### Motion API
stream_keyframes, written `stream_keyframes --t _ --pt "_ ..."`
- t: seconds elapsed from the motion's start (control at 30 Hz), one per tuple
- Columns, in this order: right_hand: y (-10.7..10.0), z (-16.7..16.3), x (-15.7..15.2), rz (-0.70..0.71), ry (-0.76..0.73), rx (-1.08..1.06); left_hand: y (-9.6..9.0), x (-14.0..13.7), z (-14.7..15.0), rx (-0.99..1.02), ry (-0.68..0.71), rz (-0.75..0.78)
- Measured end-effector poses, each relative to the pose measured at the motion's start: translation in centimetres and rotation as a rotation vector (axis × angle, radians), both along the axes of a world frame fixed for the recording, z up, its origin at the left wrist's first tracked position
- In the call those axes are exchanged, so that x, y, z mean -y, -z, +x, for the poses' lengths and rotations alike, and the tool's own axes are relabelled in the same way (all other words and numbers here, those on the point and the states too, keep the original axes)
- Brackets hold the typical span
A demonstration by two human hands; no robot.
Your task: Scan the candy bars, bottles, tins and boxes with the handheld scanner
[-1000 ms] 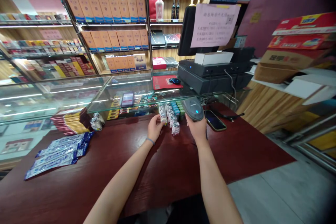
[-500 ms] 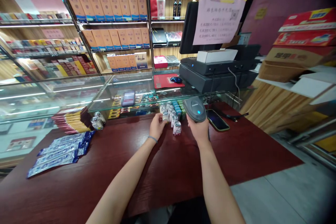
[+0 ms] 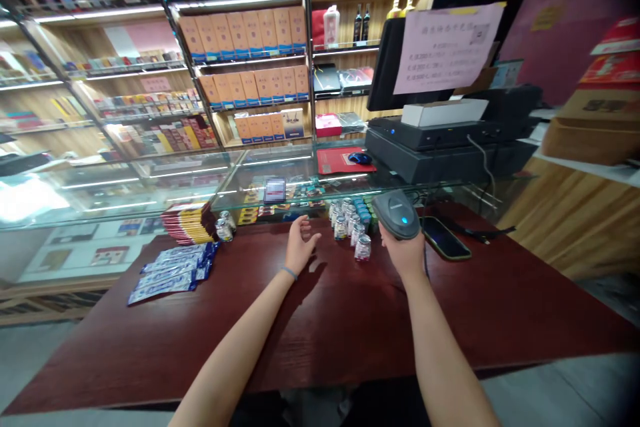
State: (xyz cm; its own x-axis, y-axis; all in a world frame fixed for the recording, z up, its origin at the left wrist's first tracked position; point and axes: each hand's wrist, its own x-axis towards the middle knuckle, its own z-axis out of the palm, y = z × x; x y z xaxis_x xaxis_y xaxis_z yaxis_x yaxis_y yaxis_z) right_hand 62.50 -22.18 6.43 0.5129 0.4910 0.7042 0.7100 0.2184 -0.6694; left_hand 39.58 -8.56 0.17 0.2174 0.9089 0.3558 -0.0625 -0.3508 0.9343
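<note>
Clock directions are read with twelve o'clock pointing away from the person. The grip of the left hand (image 3: pixel 300 242) is relaxed and unfilled, with thumb and fingers parted, and it is held above the table (image 3: pixel 310 333). A thin band (image 3: pixel 289 271) is worn at its wrist. At about three o'clock from that hand, a cluster of small jars (image 3: pixel 341 228) is set upright on the table, apart from the fingers. One front jar (image 3: pixel 363 249), with pinkish contents, is placed at the cluster's five o'clock edge. Blue jars (image 3: pixel 362 207) are ranged at its two o'clock side, and some green ones are partly hidden by the scanner (image 3: pixel 397 215).

The scanner is held in the grip of the right hand (image 3: pixel 406 257), which is wrapped around its handle; a blue light is shown on its top. The scanner is located at three o'clock from the jars. A phone (image 3: pixel 447 238) is laid flat at two o'clock from the right hand.

At nine o'clock from the left hand, two more jars (image 3: pixel 224 229) are stood beside a stack of packets (image 3: pixel 190 223), and blue-and-white sachets (image 3: pixel 173 270) are fanned out nearer the person.
</note>
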Motion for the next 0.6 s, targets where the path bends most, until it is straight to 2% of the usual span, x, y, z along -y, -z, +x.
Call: stream_keyframes --t 0.13,0.3,0.5,0.6 --pt "0.3 -1.0 -0.6 0.011 -0.023 -0.065 -1.6 -1.1 -5.9 0.024 -0.154 0.054" --pt "0.3 -3.2 -1.3 -0.023 -0.054 -0.006 -2.4 -2.2 -12.4 0.049 -0.365 0.077" --pt "0.1 -6.4 -1.5 -0.061 -0.048 0.133 -1.6 -3.8 -18.1 0.082 -0.585 0.081" --pt "0.2 -8.0 -1.7 -0.075 -0.095 0.195 -0.9 -5.1 -20.2 0.092 -0.635 0.07"
